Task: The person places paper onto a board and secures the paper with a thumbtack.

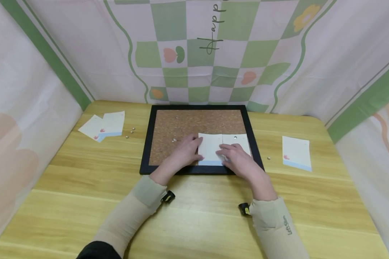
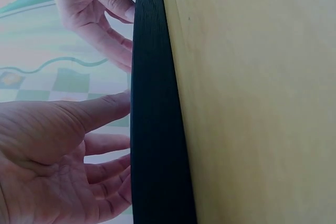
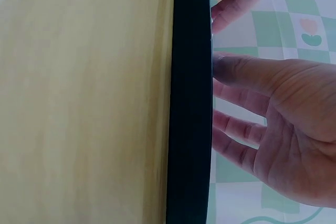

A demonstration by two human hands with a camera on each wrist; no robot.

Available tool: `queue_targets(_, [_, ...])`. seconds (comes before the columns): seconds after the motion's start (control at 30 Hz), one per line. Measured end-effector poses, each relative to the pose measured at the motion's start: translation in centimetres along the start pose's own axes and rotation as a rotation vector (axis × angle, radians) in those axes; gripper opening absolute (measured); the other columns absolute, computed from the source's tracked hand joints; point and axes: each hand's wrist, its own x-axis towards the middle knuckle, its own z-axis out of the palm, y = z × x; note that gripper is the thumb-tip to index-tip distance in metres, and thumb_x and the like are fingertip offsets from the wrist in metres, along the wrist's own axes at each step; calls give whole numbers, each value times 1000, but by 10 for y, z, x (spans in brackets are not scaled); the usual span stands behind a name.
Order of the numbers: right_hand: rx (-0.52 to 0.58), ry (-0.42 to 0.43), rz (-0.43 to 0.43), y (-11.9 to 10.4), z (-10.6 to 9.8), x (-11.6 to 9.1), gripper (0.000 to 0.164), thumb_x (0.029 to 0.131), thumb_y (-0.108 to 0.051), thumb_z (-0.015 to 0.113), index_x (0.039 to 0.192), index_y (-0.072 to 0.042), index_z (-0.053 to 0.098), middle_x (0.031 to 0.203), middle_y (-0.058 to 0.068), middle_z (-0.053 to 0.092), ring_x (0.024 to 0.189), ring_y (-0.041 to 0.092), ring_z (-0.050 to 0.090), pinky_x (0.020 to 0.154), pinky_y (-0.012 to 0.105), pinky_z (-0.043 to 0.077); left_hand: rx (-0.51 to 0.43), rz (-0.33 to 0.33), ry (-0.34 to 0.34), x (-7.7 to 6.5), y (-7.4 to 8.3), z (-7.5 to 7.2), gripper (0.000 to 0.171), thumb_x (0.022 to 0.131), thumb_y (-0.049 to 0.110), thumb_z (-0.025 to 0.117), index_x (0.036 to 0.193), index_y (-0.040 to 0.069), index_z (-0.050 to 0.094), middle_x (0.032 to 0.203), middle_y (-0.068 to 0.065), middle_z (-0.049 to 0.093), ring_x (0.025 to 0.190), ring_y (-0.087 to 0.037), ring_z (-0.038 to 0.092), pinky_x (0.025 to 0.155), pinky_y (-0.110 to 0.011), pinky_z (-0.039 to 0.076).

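L hand (image 1: 184,151): fingers apart, at L edge of L card (image 1: 210,150) | R hand (image 1: 238,158): fingers apart, at seam w/ R card (image 1: 242,141) | done: both on board (image 1: 201,121), R card w/ tack (image 1: 235,137) | left, prob.: L card, no tack seen; card pair (image 1: 114,122), lone card (image 1: 296,151) on tbl (image 1: 201,223)

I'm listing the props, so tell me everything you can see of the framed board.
The framed board is rectangular, its speckled brown face like cork, its frame black. It lies flat on the table. Two pale cards cover its near right, the left hand and right hand touching them; silvery bits lie on its left.
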Motion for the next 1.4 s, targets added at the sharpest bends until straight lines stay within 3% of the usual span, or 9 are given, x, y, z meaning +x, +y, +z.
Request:
queue_targets(0.33, [6,7,-7,0,2,1,40,93,-7,68,133,-5,63,148,21,51,132,44,47,106,56,45,62,-1,-50,-2,1,-1,65,96,37,66,151,11,43,155,-13,40,141,-31,37,118,-45,35])
queue_targets(0.87, [12,30,-20,0,1,1,36,92,-5,70,128,-3,64,144,21,55,130,44,49,107,55,45,20,-1,-93,-2,-2,-6,63,97,38,64,151,10,44,157,-14,38,142,-31,35,117,-46,36])
queue_targets(1.0, [7,31,-26,0,1,0,36,92,-5,69,128,-3,64,144,21,55,129,45,49,106,56,45,-45,55,-106,-1,-11,-12,62,97,37,64,150,11,45,154,-12,44,142,-30,41,117,-46,37])
queue_targets(1.17, [4,29,-28,0,2,1,37,92,-5,69,128,-3,64,145,22,54,129,45,49,107,56,44,-206,158,-99,1,-32,-26,50,99,27,64,144,9,52,134,-9,63,122,-23,60,105,-40,50])
queue_targets(1.4, [7,19,-20,1,2,0,37,93,-5,68,130,-3,64,146,22,52,131,46,47,109,57,42,-439,163,24,-2,-62,-47,26,98,22,64,121,8,66,109,-2,71,102,-17,65,90,-35,54])
